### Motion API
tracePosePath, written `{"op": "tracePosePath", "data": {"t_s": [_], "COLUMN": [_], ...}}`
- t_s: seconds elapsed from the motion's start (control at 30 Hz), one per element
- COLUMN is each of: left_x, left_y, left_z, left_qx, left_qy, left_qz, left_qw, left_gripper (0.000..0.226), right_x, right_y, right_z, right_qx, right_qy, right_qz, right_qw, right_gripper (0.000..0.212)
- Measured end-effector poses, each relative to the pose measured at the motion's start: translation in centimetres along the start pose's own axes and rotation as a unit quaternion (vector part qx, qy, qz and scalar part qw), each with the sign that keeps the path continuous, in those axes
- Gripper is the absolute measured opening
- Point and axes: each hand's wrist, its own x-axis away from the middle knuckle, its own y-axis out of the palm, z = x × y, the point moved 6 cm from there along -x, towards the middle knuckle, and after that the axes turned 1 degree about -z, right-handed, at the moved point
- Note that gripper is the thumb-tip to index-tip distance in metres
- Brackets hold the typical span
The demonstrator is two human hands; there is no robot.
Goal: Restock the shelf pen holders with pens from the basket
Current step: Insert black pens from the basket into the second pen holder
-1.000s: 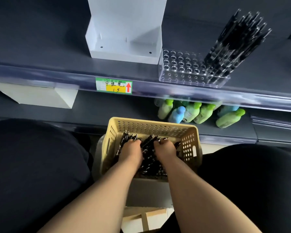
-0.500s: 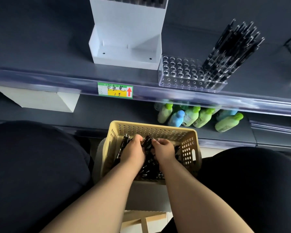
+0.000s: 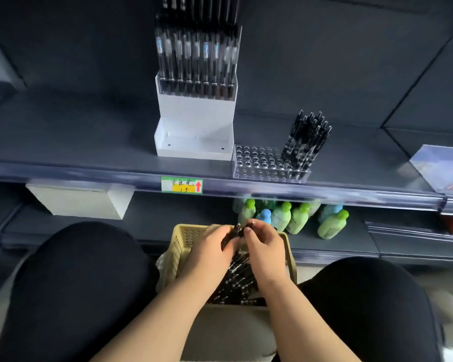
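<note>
Both hands have risen from deep in the basket (image 3: 177, 246) to its far rim, the left hand (image 3: 211, 253) and right hand (image 3: 266, 246) now pinching a small bunch of pens (image 3: 237, 231) between fingertips, long axes pointing up-right toward the shelf, ready for the holder.

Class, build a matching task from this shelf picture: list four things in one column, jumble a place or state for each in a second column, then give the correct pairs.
Column A
1. clear holder
2. white holder
3. basket
4. bottles

Column B
a. lower shelf, under the clear holder
b. between the person's knees
c. row of pens in its raised back tier
d. pens only at its right end

Pairs: 1-d, 2-c, 3-b, 4-a
</note>
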Motion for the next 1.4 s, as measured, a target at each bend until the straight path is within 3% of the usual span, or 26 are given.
{"op": "tracePosePath", "data": {"t_s": [0.2, 0.53, 0.9, 1.4], "left_x": [-1.2, -6.0, -12.0, -13.3], "left_y": [-3.8, -6.2, -4.5, -2.8], "left_z": [5.0, 11.8, 15.2, 13.7], "left_qx": [0.070, 0.180, 0.202, 0.177], "left_qy": [0.070, 0.087, 0.123, 0.110], "left_qz": [0.078, 0.091, 0.121, 0.131], "left_qw": [0.992, 0.976, 0.964, 0.969], "left_gripper": [0.032, 0.016, 0.017, 0.015], "right_x": [-1.4, -7.6, -12.9, -14.2], "right_y": [-4.3, -10.4, -9.7, -8.5], "right_z": [-8.3, -20.3, -21.2, -20.6], "right_qx": [-0.015, 0.090, 0.242, 0.294], "right_qy": [-0.116, -0.275, -0.307, -0.322], "right_qz": [0.029, 0.082, 0.041, 0.015], "right_qw": [0.993, 0.954, 0.919, 0.900], "right_gripper": [0.017, 0.017, 0.022, 0.030]}}
